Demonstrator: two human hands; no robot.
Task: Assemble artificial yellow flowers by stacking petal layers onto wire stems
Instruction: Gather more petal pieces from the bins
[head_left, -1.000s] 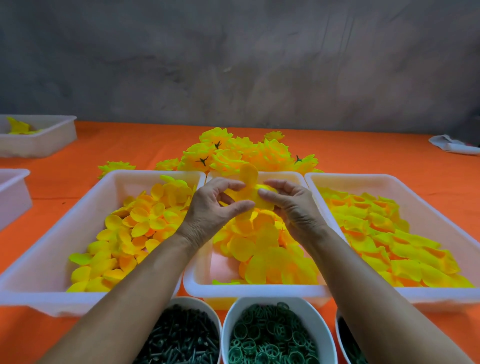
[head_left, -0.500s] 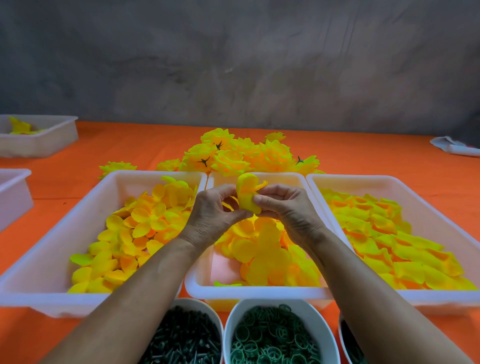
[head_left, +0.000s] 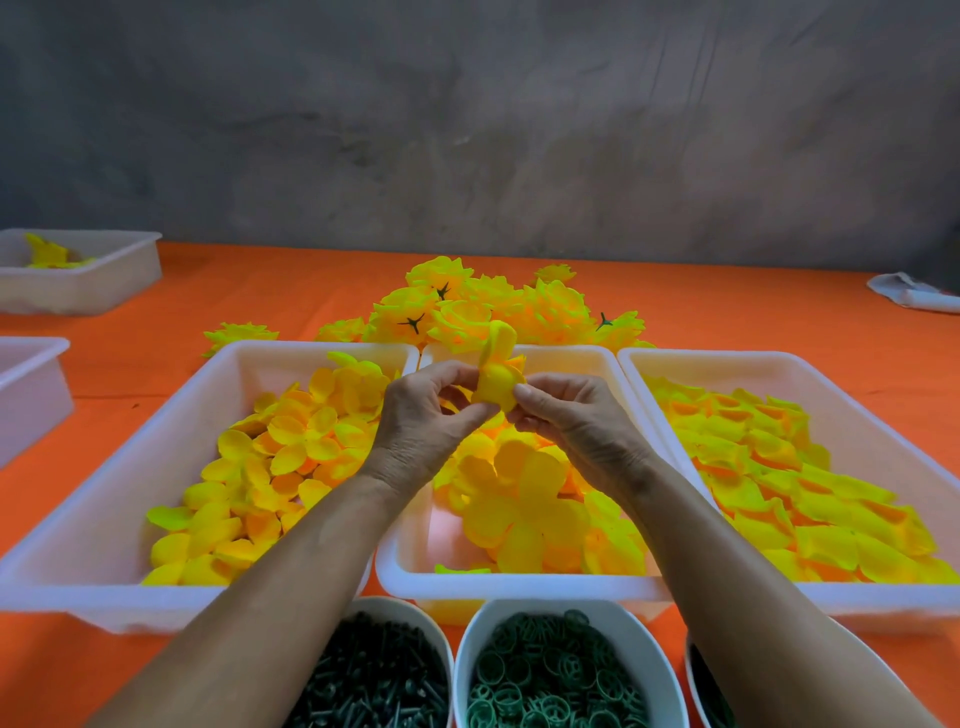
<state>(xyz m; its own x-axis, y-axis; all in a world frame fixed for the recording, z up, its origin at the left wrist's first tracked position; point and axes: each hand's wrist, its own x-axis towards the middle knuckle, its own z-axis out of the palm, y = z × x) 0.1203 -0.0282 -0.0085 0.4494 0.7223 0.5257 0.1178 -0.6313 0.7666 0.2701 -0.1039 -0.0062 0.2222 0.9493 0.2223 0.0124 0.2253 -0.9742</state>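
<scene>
While both hands are meeting over the far end of the middle tray (head_left: 524, 584), the petal layer (head_left: 496, 376) is sitting pinched between them, held up off the petal pile and clear of it. Left hand (head_left: 423, 421) is gripping it from the left with thumb and forefinger curled round its lower edge; right hand (head_left: 569, 415) is pinching the same lower edge from the right, fingers (head_left: 527, 397) touching the petal. The layer is standing roughly upright, cupped, long axis running up and away from the fingers, with its base down at the pinch point. Both hands are about equally near, so neither is having to reach. No stem is visible in the grip; I cannot tell whether one is hidden under the petal. My guess is the next move is turning on that base: whichever hand is feeding the stem needs it coming up from below, along that axis. Stems look to be in the dark bowl (head_left: 374, 680) nearest the left arm, though that is a judgement.
</scene>
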